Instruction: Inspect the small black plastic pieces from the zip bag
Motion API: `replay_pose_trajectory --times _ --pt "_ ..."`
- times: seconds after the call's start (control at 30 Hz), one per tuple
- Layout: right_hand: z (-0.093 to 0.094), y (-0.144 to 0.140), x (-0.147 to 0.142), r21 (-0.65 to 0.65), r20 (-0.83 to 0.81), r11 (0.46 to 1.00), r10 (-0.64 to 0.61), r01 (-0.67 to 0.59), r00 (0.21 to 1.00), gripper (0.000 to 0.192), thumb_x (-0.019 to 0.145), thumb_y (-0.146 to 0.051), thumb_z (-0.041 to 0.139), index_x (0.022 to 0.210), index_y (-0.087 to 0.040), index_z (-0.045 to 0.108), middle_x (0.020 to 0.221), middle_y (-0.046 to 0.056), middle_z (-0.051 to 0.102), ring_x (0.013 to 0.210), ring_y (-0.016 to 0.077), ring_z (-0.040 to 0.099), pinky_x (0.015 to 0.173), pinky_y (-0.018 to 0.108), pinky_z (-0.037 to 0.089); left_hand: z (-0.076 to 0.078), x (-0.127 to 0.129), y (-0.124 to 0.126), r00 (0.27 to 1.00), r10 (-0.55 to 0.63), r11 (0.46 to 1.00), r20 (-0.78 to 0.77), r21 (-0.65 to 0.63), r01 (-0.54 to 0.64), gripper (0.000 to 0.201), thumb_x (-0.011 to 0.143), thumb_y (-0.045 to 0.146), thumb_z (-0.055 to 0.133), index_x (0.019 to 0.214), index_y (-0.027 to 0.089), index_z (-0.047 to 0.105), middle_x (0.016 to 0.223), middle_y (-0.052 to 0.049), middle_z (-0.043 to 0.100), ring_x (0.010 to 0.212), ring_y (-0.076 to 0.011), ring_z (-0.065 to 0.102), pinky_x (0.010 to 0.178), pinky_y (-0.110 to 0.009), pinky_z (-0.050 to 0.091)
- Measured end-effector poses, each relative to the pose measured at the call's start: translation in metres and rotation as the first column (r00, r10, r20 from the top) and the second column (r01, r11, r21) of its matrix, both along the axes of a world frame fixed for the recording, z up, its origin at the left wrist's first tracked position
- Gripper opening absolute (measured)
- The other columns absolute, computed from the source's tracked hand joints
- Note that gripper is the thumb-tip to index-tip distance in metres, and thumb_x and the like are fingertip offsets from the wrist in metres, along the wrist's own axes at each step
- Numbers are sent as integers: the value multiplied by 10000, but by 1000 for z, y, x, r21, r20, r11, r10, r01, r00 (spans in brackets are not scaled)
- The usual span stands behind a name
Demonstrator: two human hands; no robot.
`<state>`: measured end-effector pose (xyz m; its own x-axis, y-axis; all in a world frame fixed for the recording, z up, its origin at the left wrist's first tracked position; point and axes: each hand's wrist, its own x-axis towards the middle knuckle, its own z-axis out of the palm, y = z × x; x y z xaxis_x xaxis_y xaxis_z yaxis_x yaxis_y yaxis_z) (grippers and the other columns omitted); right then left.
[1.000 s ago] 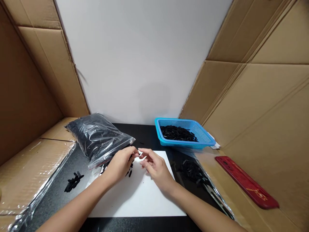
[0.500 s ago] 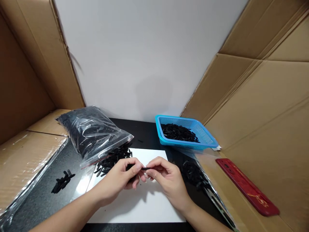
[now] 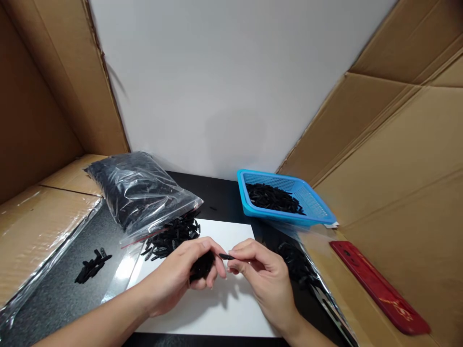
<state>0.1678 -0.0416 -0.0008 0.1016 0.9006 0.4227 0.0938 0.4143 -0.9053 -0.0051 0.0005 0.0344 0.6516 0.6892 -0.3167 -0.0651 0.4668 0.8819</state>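
Observation:
My right hand (image 3: 261, 274) pinches one slim black piece (image 3: 226, 257) with pointed ends between thumb and fingertips. The other end of that piece reaches the fingertips of my left hand (image 3: 188, 270). Curled in the left palm is a dark clump of black pieces (image 3: 202, 265), partly hidden by the fingers. Both hands are over a white sheet (image 3: 202, 313). A loose pile of similar black pieces (image 3: 173, 236) lies at the sheet's upper left, by the mouth of a clear zip bag (image 3: 144, 188) full of dark pieces.
A blue basket (image 3: 318, 212) with many black pieces stands at the back right. Dark pieces in clear plastic (image 3: 296, 262) lie right of the sheet, and a small heap (image 3: 93, 266) lies at left. A red case-like object (image 3: 379, 289) rests on cardboard (image 3: 405, 193) at right.
My left thumb has moved off the slim black piece, showing the clump in the palm. The right hand has drawn slightly right with the piece. The view has shifted a little.

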Motion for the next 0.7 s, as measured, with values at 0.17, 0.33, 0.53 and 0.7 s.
replay_pose_trajectory --times 0.17,0.33,0.53,0.7 --pt "6 -2 -1 110 140 994 -31 16 990 128 807 -97 715 768 -216 737 682 17 683 612 163 632 557 261 501 -6 0 -1 997 -7 988 -81 156 19 293 803 441 688 818 164 593 698 4 600 570 -82 421 536 -220 258" --pt "12 -5 -1 133 174 991 -35 12 984 138 837 -115 681 776 -223 739 674 24 685 600 169 630 543 273 514 -6 -1 -2 996 -14 967 -89 254 36 281 842 441 656 831 165 604 733 -10 644 570 -81 445 532 -222 276" --pt "17 -5 -2 38 70 999 -33 30 997 114 825 -156 681 730 -208 714 650 11 653 571 161 609 530 271 501 0 0 -5 1000 -30 993 3 118 29 307 884 450 584 896 154 663 731 -24 642 541 -72 418 515 -218 252" --pt "28 3 33 -130 463 991 27 38 886 146 819 -125 613 723 -217 673 667 -9 663 614 167 598 573 267 440 -2 0 -3 993 88 993 78 -84 -82 361 914 356 430 1031 123 680 744 -67 647 547 -97 415 509 -232 253"
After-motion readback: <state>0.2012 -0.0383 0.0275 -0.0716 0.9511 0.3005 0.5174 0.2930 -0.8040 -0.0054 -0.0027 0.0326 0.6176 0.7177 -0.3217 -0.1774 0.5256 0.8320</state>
